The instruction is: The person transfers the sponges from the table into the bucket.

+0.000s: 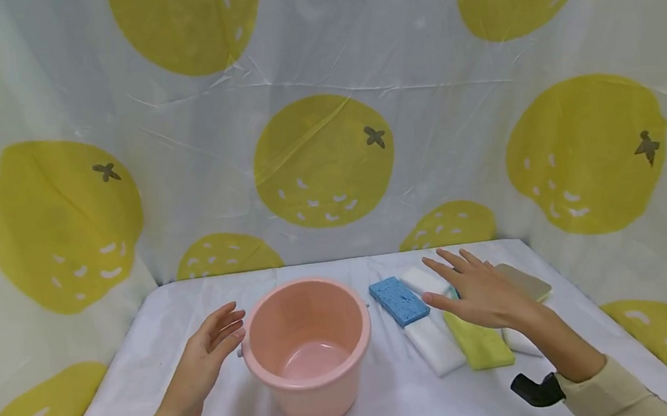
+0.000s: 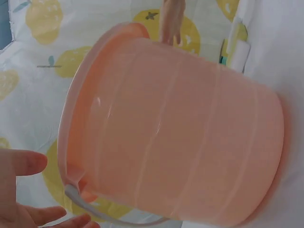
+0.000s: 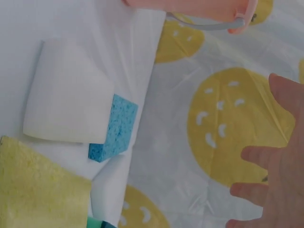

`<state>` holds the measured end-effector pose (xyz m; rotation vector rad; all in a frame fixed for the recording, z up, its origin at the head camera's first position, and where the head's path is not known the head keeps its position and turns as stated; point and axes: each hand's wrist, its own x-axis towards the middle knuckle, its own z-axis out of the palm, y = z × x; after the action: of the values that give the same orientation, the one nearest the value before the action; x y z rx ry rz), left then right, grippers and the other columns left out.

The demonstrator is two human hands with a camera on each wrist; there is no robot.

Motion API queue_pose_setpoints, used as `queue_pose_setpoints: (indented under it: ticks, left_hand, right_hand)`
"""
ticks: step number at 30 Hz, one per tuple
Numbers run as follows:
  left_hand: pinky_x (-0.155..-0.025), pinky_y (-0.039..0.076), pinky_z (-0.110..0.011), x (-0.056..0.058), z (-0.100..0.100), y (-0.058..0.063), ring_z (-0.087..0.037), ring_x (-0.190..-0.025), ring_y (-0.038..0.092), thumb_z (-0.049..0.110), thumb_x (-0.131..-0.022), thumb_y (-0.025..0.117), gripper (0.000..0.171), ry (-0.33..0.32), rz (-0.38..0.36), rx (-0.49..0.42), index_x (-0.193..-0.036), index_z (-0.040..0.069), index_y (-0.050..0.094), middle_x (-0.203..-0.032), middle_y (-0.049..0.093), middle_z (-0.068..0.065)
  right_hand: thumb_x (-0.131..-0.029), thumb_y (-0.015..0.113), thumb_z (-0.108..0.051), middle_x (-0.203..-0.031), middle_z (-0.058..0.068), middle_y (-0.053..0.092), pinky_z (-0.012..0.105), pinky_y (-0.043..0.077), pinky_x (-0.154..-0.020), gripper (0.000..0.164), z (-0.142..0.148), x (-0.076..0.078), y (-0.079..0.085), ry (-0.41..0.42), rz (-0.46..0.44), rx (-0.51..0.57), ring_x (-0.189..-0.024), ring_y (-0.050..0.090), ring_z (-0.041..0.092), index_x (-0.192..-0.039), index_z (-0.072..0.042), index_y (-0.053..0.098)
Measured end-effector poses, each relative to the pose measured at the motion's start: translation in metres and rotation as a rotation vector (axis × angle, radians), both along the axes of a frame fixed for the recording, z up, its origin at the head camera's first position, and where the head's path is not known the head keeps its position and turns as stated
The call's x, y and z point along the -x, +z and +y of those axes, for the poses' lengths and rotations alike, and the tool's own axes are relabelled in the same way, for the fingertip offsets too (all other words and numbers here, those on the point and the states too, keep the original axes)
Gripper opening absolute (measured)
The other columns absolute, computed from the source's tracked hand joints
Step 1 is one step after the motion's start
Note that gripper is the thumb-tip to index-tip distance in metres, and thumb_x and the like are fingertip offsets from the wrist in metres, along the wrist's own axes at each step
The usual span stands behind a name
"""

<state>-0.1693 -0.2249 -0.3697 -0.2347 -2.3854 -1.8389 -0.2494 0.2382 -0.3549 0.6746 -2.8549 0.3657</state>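
Note:
A pink plastic bucket (image 1: 320, 397) with a grey handle (image 2: 102, 212) stands upright on the table. Beside its rim on the left is my left hand (image 1: 206, 357), fingers relaxed; the left wrist view shows a gap between hand and bucket. My right hand (image 1: 476, 295) hovers with spread fingers above a group of sponges, holding nothing. In that group lie a blue sponge (image 1: 399, 301), a white sponge (image 1: 435, 347), a yellow sponge (image 1: 484, 344) and another white sponge (image 1: 425, 281) at the back. The right hand partly hides the group.
A greyish flat piece (image 1: 524, 280) lies behind my right wrist, with another white piece (image 1: 521, 342) beneath the forearm. A white cloth covers the table (image 1: 401, 409). Lemon-printed curtains (image 1: 320, 68) stand at the back and both sides.

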Motion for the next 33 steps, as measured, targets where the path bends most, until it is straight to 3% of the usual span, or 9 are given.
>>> queue_pose_setpoints:
  ticks: [2, 4, 10, 13, 18, 25, 33]
  left_hand:
    - [-0.098, 0.042, -0.016, -0.001, 0.004, -0.002, -0.024, -0.136, 0.051, 0.019, -0.106, 0.062, 0.057, -0.001, -0.023, -0.061, -0.155, 0.002, 0.04, -0.151, 0.049, -0.018]
    - [-0.097, 0.042, -0.015, -0.001, 0.007, -0.004, -0.02, -0.133, 0.053, 0.015, -0.105, 0.062, 0.055, -0.001, -0.033, -0.096, -0.154, 0.002, 0.042, -0.151, 0.049, -0.017]
    - [-0.098, 0.043, -0.016, -0.001, 0.008, -0.006, -0.023, -0.132, 0.054, 0.009, -0.103, 0.064, 0.055, -0.016, -0.037, -0.114, -0.153, -0.001, 0.044, -0.15, 0.05, -0.02]
    - [-0.098, 0.044, -0.017, -0.001, 0.006, -0.009, -0.015, -0.127, 0.058, 0.009, -0.103, 0.065, 0.054, -0.039, -0.027, -0.124, -0.151, -0.004, 0.045, -0.147, 0.053, -0.022]
    - [-0.099, 0.044, -0.017, 0.0, 0.005, -0.013, -0.011, -0.124, 0.059, 0.01, -0.102, 0.066, 0.054, -0.055, -0.026, -0.14, -0.15, -0.005, 0.046, -0.147, 0.053, -0.022]
    - [-0.099, 0.043, -0.017, -0.001, 0.003, -0.017, -0.012, -0.125, 0.06, 0.01, -0.102, 0.067, 0.055, -0.055, -0.034, -0.147, -0.15, -0.005, 0.047, -0.147, 0.054, -0.022]
    - [-0.099, 0.044, -0.018, 0.001, 0.002, -0.016, -0.013, -0.123, 0.061, 0.008, -0.102, 0.066, 0.054, -0.068, -0.013, -0.157, -0.15, -0.006, 0.047, -0.145, 0.054, -0.023]
  right_hand:
    - [-0.1, 0.053, -0.064, -0.162, 0.022, 0.034, 0.082, 0.02, -0.105, 0.079, -0.002, 0.002, -0.003, 0.015, -0.006, 0.017, -0.145, 0.023, 0.058, -0.16, -0.014, 0.042]
    - [-0.1, 0.054, -0.062, -0.161, 0.022, 0.036, 0.08, 0.022, -0.106, 0.078, -0.005, 0.003, -0.006, 0.037, -0.003, 0.041, -0.145, 0.025, 0.057, -0.159, -0.013, 0.042]
    - [-0.103, 0.056, -0.052, -0.158, 0.023, 0.041, 0.074, 0.029, -0.107, 0.072, -0.012, 0.006, -0.022, 0.084, -0.005, 0.139, -0.144, 0.034, 0.051, -0.158, -0.007, 0.042]
    - [-0.103, 0.057, -0.049, -0.156, 0.023, 0.043, 0.073, 0.03, -0.108, 0.071, -0.015, 0.006, -0.032, 0.093, -0.014, 0.181, -0.142, 0.038, 0.049, -0.157, -0.004, 0.043]
    - [-0.103, 0.057, -0.049, -0.154, 0.022, 0.047, 0.073, 0.031, -0.107, 0.069, -0.018, 0.007, -0.042, 0.092, -0.04, 0.223, -0.14, 0.041, 0.049, -0.155, -0.003, 0.046]
    - [-0.104, 0.055, -0.049, -0.154, 0.025, 0.045, 0.073, 0.03, -0.108, 0.071, -0.021, 0.009, -0.056, 0.078, -0.147, 0.265, -0.141, 0.039, 0.05, -0.155, 0.0, 0.044]
    - [-0.103, 0.054, -0.055, -0.151, 0.028, 0.047, 0.07, 0.032, -0.109, 0.078, -0.019, 0.009, -0.072, 0.036, -0.213, 0.234, -0.139, 0.041, 0.05, -0.152, 0.006, 0.045]
